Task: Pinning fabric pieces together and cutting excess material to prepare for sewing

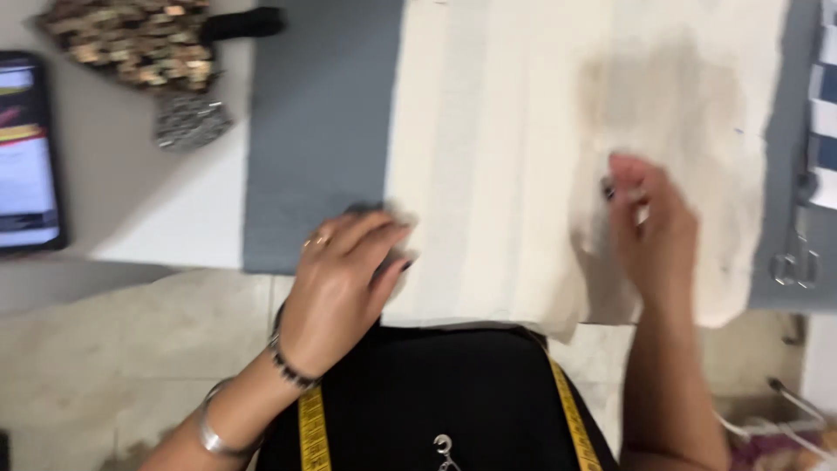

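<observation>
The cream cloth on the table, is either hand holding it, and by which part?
The left hand pinches the cream cloth at its left edge. The right hand rests on it farther right; blur hides whether it grips.

1 screen shows: a tablet (26,153) lying flat at the far left edge, at about 9 o'clock from the middle of the view. It is a tall rectangle with a dark, rounded frame, cut off by the picture's left border. Its lit display is mostly white, with a dark band across the top, a yellow stripe and a red patch in the upper part, and a dark strip near the bottom. It rests on the pale table surface (131,201), at 7 o'clock from the brown patterned cloth (131,39). The view is blurred.
</observation>
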